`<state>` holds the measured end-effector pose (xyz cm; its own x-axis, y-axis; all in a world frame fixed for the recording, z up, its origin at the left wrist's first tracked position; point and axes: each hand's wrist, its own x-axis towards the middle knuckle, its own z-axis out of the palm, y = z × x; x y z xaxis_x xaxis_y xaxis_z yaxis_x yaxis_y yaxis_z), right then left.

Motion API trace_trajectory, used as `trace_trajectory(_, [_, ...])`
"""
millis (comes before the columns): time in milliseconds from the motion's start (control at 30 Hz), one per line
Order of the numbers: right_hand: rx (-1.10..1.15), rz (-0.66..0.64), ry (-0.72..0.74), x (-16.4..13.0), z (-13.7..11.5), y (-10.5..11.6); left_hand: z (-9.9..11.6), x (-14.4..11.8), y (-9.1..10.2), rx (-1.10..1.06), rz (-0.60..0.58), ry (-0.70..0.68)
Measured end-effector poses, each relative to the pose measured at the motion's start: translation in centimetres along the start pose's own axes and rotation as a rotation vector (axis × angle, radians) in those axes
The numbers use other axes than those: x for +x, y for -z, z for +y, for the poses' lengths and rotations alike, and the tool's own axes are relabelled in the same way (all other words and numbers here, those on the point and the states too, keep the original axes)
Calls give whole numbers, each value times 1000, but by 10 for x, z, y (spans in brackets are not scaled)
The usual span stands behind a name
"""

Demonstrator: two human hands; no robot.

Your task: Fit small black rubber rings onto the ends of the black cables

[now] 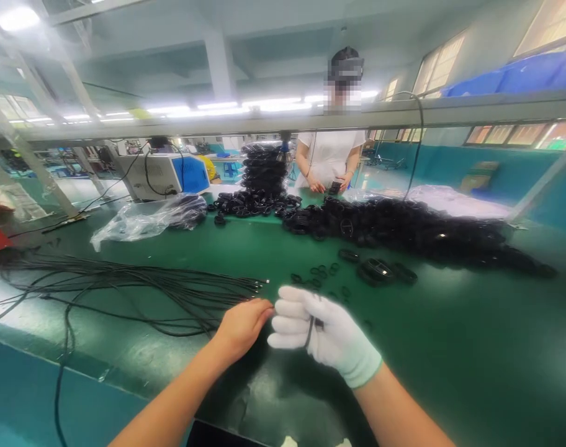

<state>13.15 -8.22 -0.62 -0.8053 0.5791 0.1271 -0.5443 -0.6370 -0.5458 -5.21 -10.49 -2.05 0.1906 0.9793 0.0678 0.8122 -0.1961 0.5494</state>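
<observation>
Head view, looking down over a green table (450,347). Left hand (243,326) bare, fingers pinched shut near the middle of the view, fingertips touching the right hand. Right hand (320,332) in a white glove, curled closed around a thin black cable (309,332) that shows as a short dark strand across the palm. Both hands close together, meeting just above the table's near part. Hard to tell, with the blur, whether the left fingertips grip the same cable or only press against the glove.

Just left of the hands, a loose bundle of long black wires (138,285) spread flat across the table, their ends (259,284) pointing toward the hands and lying near the left fingertips. Just beyond the hands, a scatter of small black rings (318,273) on the green surface, with a few larger coiled pieces (380,270) beside them. Farther back and to the right, a long heap of black coils (417,230). Behind the middle, a tall stack of black coils (263,171), more spread around its foot. At the left, a crumpled clear plastic bag (148,220), and behind it a white and blue machine (164,175).

Across the table, another person in a white top (329,155), both of that person's hands (329,184) low at the far edge, holding something small and dark. Overhead, a grey rail (473,108) running across the view.
</observation>
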Motion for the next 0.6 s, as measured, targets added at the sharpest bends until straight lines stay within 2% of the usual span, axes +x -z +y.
trace_trajectory(67, [-5,71,112,2,-6,3,3,-17,-13,175,0,21])
trace_trajectory(133, [-52,154,161,4,-6,9,17,-34,-16,374,-71,-55])
trace_trajectory(200, [-130,173,95,4,1,13,36,-43,-5,487,-77,-225])
trace_trajectory(267, [-178,72,-53,2,10,16,51,-39,17,529,72,-327])
trace_trajectory(300, [-179,0,-123,0,14,16,55,-33,30,527,102,-365])
trace_trajectory(367, [-159,-113,-227,-3,19,14,56,-17,53,453,85,-411])
trace_trajectory(433, [-128,-149,-292,-5,22,12,51,-2,63,303,15,-429])
trace_trajectory(500, [-79,-149,-348,-6,23,9,43,8,59,80,-43,-416])
trace_trajectory(600, [-24,-152,-344,-6,25,5,26,11,38,-267,-96,-314])
